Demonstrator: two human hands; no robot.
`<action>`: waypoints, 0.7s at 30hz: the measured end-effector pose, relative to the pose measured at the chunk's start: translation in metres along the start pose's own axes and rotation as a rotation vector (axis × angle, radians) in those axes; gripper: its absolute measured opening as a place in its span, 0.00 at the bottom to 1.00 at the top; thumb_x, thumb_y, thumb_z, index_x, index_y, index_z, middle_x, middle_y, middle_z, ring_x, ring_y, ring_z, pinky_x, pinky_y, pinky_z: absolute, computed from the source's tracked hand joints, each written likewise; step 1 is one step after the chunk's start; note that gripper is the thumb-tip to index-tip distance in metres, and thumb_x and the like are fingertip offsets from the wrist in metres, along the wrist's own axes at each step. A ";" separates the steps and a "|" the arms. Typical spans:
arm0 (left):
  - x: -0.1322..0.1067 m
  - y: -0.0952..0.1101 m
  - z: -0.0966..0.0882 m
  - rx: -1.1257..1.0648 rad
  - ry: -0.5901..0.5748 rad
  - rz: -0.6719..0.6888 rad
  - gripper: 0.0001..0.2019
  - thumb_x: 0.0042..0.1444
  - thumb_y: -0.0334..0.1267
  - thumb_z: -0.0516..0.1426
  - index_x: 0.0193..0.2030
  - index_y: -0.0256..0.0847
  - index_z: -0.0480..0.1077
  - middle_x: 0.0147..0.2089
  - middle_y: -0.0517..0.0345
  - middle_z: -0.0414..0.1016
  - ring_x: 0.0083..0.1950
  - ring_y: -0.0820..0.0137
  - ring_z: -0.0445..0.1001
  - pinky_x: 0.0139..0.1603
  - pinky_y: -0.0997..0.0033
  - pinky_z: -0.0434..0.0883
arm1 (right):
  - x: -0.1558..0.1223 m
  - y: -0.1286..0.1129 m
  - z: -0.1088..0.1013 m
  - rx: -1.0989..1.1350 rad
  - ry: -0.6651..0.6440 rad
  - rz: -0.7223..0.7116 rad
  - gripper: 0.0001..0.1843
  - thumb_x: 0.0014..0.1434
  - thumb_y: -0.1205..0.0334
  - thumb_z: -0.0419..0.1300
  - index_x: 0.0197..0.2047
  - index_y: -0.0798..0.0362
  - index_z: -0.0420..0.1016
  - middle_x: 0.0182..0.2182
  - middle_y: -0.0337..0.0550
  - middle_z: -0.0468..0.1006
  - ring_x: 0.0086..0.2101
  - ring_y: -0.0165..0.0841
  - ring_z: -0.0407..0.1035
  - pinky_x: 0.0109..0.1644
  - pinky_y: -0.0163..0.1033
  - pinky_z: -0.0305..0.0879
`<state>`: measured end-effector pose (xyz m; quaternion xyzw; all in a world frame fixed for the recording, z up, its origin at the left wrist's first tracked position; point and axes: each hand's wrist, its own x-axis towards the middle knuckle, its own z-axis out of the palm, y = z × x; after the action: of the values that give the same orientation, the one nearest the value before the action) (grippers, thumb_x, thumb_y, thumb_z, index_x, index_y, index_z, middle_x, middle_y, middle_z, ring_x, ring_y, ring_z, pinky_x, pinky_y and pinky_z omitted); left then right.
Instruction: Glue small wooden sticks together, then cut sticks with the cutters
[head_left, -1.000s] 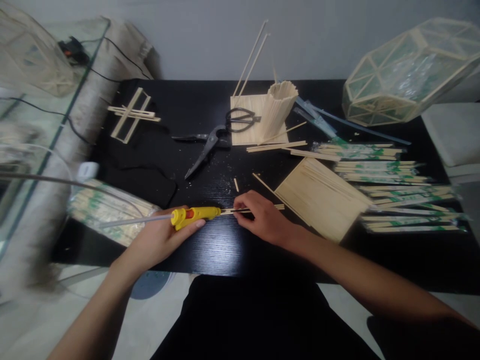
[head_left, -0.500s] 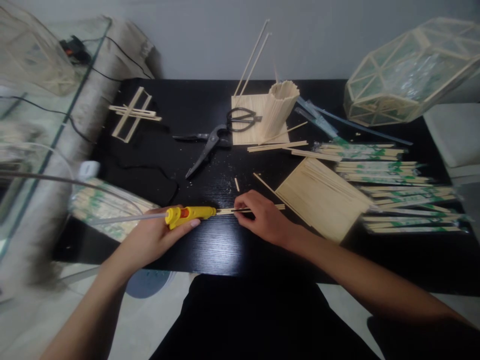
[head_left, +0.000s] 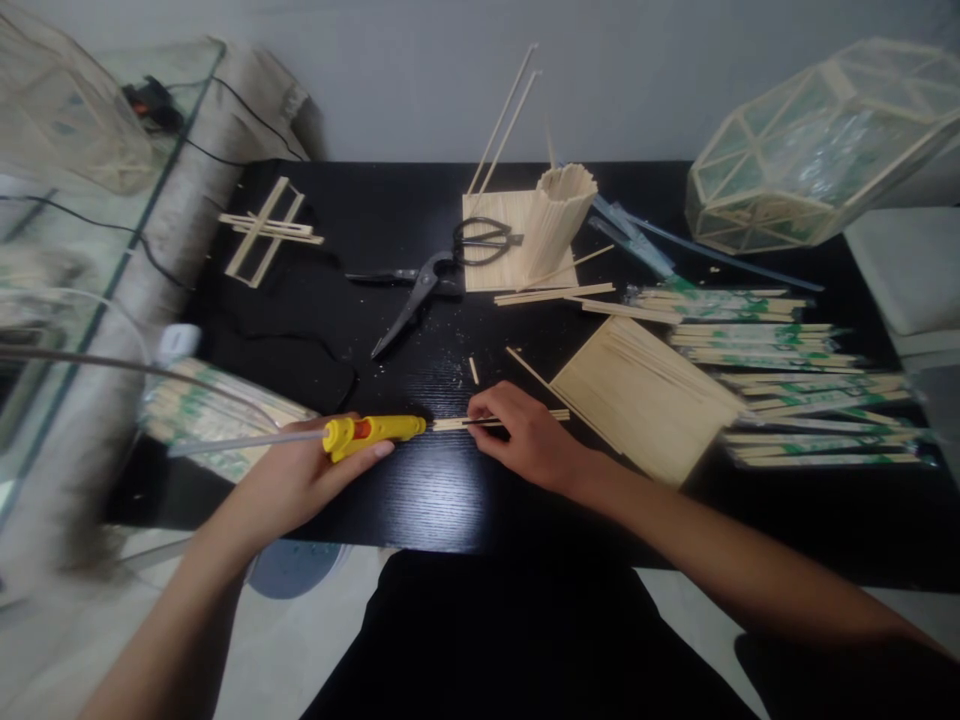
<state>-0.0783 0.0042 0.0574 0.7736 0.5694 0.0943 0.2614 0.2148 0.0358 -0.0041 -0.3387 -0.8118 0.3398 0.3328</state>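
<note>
Scissors [head_left: 429, 280], stick panel [head_left: 645, 395], wrapped chopsticks [head_left: 780, 345]

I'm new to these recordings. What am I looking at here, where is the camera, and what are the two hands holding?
There is no machine here. The one picture comes from a camera worn on a person's head, looking down at their own two bare hands over a black table. The left hand grips a yellow glue gun. Its tip points at thin wooden sticks, which the right hand pins to the table. Farther back lie black shears, a flat panel of sticks, wrapped chopsticks and a cup built of sticks.
</note>
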 end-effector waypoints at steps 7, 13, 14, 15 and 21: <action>0.000 0.000 -0.001 0.003 -0.007 0.011 0.17 0.65 0.56 0.56 0.36 0.47 0.76 0.32 0.60 0.80 0.31 0.63 0.77 0.32 0.65 0.69 | -0.001 0.001 0.000 -0.001 -0.010 0.017 0.07 0.66 0.72 0.57 0.42 0.50 0.69 0.38 0.44 0.78 0.41 0.35 0.71 0.46 0.42 0.71; -0.001 0.001 -0.002 0.012 -0.021 0.005 0.17 0.66 0.56 0.56 0.36 0.47 0.75 0.33 0.60 0.80 0.31 0.64 0.77 0.32 0.66 0.69 | -0.001 0.000 0.000 -0.003 -0.039 0.059 0.06 0.67 0.71 0.56 0.42 0.49 0.69 0.39 0.44 0.78 0.42 0.36 0.72 0.47 0.43 0.70; -0.001 0.001 -0.002 0.010 -0.026 0.001 0.17 0.66 0.56 0.56 0.37 0.47 0.74 0.32 0.60 0.79 0.31 0.64 0.77 0.32 0.66 0.69 | -0.001 0.000 0.000 -0.004 -0.039 0.058 0.06 0.67 0.71 0.56 0.42 0.49 0.69 0.39 0.44 0.78 0.42 0.36 0.72 0.47 0.43 0.70; -0.001 0.001 -0.002 0.008 -0.032 -0.002 0.17 0.66 0.56 0.55 0.37 0.47 0.74 0.32 0.60 0.79 0.31 0.65 0.77 0.32 0.66 0.69 | -0.001 0.000 0.000 -0.004 -0.040 0.055 0.06 0.67 0.71 0.56 0.42 0.50 0.69 0.39 0.44 0.78 0.42 0.36 0.72 0.48 0.43 0.70; -0.001 -0.001 -0.002 -0.079 -0.036 -0.010 0.13 0.65 0.52 0.58 0.41 0.47 0.77 0.35 0.59 0.80 0.33 0.64 0.78 0.35 0.65 0.70 | -0.001 0.002 0.001 0.000 -0.021 0.029 0.06 0.67 0.71 0.57 0.42 0.51 0.70 0.39 0.44 0.78 0.41 0.36 0.71 0.47 0.42 0.70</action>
<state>-0.0800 0.0037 0.0589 0.7614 0.5643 0.1015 0.3027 0.2153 0.0357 -0.0059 -0.3467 -0.8103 0.3480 0.3195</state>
